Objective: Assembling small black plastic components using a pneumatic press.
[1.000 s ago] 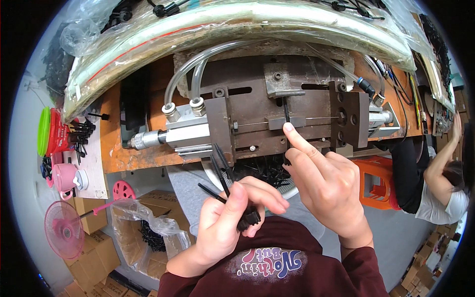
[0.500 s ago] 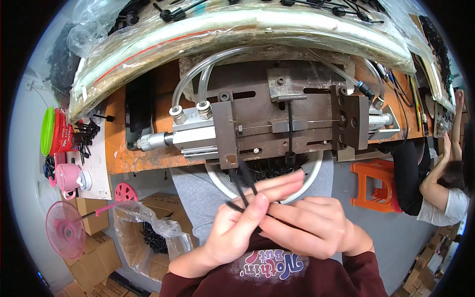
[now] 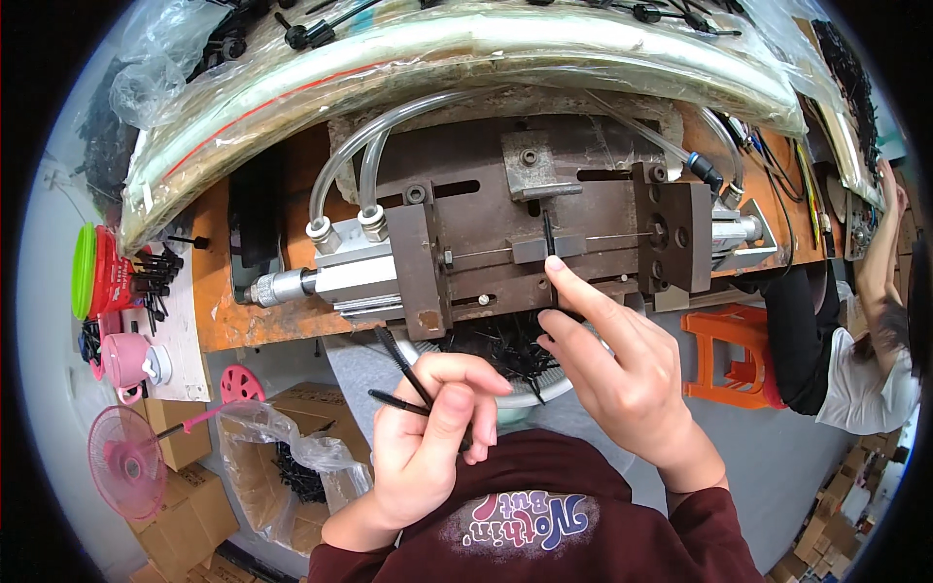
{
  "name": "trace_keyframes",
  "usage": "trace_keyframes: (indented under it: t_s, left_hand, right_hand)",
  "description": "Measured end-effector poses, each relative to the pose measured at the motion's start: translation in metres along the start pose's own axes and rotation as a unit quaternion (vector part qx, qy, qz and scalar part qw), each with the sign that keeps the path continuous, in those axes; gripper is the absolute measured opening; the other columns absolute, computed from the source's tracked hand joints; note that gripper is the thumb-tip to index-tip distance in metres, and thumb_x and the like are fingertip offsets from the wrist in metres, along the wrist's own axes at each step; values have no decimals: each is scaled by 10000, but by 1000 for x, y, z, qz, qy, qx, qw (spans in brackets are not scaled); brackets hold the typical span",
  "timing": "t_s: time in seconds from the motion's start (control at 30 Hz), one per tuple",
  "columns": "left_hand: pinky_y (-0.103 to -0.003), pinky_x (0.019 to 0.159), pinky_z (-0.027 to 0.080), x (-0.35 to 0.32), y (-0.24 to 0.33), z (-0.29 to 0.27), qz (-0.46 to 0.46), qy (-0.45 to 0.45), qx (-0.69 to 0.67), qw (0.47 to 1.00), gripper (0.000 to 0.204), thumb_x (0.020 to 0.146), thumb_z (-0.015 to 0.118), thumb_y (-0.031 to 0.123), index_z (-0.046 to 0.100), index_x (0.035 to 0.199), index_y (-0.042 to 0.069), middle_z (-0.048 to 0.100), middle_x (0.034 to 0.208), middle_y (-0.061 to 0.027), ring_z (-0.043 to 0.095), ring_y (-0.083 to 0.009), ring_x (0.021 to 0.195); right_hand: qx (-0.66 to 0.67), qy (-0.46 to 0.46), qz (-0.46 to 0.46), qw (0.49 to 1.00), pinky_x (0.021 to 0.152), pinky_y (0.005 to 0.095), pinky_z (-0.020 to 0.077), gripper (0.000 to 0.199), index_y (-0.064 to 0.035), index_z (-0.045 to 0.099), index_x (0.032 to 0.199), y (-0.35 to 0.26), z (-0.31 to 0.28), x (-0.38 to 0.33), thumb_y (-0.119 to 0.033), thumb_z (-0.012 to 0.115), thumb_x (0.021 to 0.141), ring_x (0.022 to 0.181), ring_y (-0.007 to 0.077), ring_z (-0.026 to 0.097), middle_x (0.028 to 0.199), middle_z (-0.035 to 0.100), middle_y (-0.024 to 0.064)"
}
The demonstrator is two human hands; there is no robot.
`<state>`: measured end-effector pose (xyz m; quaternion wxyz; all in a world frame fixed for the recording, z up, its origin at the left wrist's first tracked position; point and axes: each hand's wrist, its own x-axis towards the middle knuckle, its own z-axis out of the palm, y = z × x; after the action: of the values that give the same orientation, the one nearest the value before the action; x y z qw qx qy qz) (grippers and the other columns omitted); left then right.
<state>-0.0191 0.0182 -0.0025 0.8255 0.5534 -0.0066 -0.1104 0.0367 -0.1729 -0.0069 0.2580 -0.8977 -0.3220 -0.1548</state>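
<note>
My left hand (image 3: 428, 437) is closed around slim black plastic strips (image 3: 394, 358). Two ends stick out past its fingers, and one looks ridged. It is in front of the bench, low and left of the fixture. My right hand (image 3: 622, 364) reaches up to the dark metal fixture (image 3: 486, 219). Its index fingertip lies on a black rod (image 3: 548, 231) set across a small grey block (image 3: 573, 248). The other fingers curl around the rod's near end, which they hide along with the thumb. Below the fixture, a white-rimmed bowl (image 3: 573, 374) holds many similar black pieces.
Pneumatic cylinders with clear hoses (image 3: 330, 160) flank the fixture. Plastic-wrapped padding (image 3: 466, 53) borders the bench at the back. A pink fan (image 3: 131, 462) and a lined carton (image 3: 292, 466) stand left. An orange stool (image 3: 724, 355) and another person (image 3: 865, 379) are right.
My right hand has left my left hand and gone up to the rod in the fixture. My left hand has shifted slightly left and still holds the strips. The view has shifted a little.
</note>
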Motion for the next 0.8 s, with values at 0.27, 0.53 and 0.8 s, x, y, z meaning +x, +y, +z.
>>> trace_keyframes:
  t_s: [0.27, 0.53, 0.8]
  left_hand:
    - [-282, 658, 523, 6, 4, 3, -33, -39, -102, 993, 405, 1031, 350, 329, 420, 1213, -27, 585, 878, -136, 598, -179, 759]
    - [-450, 1031, 394, 9, 4, 10, 5, 21, -10, 1000, 464, 1026, 319, 291, 444, 1258, -92, 545, 1240, -307, 551, -351, 1167]
    - [-407, 1121, 267, 10, 8, 15, -59, -96, -60, 992, 502, 1032, 317, 258, 341, 1361, -120, 408, 1406, -272, 398, -317, 1330]
  right_hand:
    - [-48, -44, 26, 998, 528, 280, 478, 207, -7, 642, 869, -6, -6, 12, -12, 728, 681, 583, 169, 604, 1183, 626, 129]
    - [-10, 25, 13, 1000, 497, 273, 460, 207, -37, 663, 857, -6, -9, 11, -40, 753, 670, 560, 163, 593, 1038, 680, 111]
    - [172, -28, -127, 977, 536, 244, 507, 292, 12, 665, 907, -22, -24, -4, -76, 660, 628, 660, 148, 628, 881, 630, 96]
